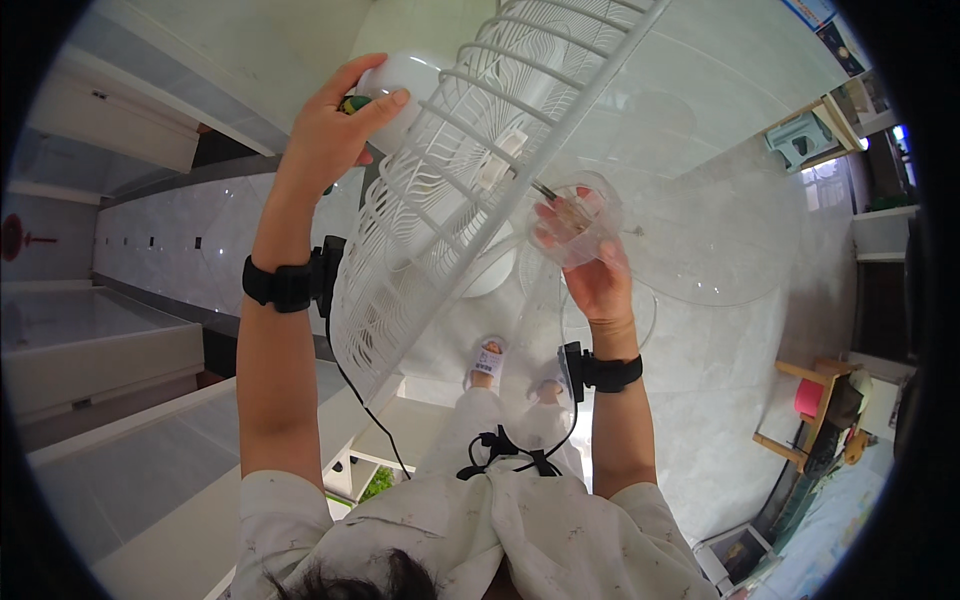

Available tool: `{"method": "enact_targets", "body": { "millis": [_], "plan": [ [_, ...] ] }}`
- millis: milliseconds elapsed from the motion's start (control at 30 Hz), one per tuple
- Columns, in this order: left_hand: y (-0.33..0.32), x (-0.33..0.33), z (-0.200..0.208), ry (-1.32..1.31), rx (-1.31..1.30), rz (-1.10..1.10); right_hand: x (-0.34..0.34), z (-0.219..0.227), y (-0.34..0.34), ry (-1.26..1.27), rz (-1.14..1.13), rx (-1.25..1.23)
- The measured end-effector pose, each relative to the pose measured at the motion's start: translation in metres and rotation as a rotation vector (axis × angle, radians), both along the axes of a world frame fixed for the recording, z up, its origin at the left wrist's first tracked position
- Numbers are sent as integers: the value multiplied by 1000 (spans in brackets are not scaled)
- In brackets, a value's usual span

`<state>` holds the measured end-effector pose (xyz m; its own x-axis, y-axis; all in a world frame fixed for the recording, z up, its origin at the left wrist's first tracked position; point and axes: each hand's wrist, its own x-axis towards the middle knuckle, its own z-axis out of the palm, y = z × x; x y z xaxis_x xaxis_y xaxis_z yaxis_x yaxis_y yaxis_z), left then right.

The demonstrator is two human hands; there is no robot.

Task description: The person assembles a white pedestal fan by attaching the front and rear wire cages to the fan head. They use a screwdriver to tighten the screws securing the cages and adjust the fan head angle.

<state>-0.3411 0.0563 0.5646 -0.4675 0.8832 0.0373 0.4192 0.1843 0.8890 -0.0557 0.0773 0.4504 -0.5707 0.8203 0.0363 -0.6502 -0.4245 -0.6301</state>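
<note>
A white fan stands before me, its wire rear grille [440, 215] turned edge-on. My left hand [345, 110] is closed round the rounded white motor housing [405, 85] behind the grille. A green and yellow object [354, 103] shows between that hand's fingers; its kind is unclear. From a white plastic centre piece [500, 160] of the grille, a thin metal shaft [543, 189] sticks out to the right. My right hand [598, 275] grips the hub of a clear fan blade [700, 240], with the fingers visible through the plastic. The hub is at the shaft's tip; whether they touch I cannot tell.
The white fan base [490, 270] stands on the pale tiled floor, close to my feet in slippers [487, 358]. White cabinets [100, 345] run along the left. A wooden stool [800, 415] with items is at right, and a grey-blue step stool [800, 140] lies farther off.
</note>
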Motion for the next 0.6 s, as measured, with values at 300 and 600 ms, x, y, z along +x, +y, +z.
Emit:
{"method": "enact_targets", "body": {
  "millis": [300, 600],
  "plan": [
    [-4, -2, -9, 37, 50, -32, -5, 3, -5, -147, -134, 26],
    [2, -8, -29, -29, 132, -75, -10, 3, -7, -350, -329, 268]
  ]
}}
